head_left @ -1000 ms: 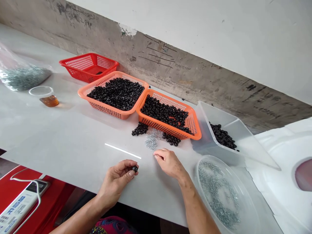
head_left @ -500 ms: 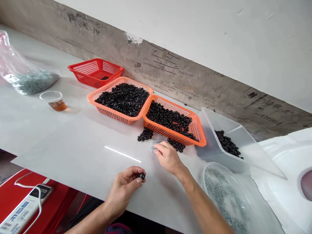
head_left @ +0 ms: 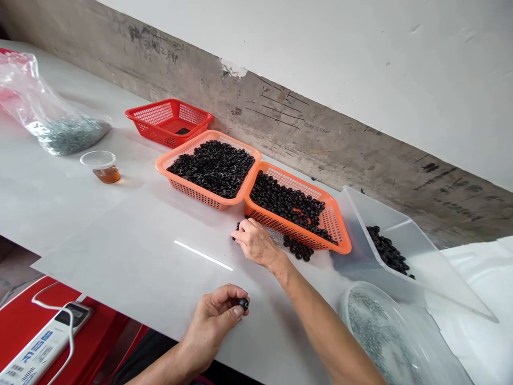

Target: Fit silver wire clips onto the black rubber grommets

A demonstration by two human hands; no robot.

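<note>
On table: left hand, one black ring | right hand, loose rings

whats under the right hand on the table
The right hand sits over a small spill beside the orange basket. Black rings show at its fingertips and silvery bits just past it. Whatever lies directly beneath the palm is covered.

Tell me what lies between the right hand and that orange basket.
In the head view, silvery metal bits and loose black rings lie between the right hand and the orange basket.
</note>
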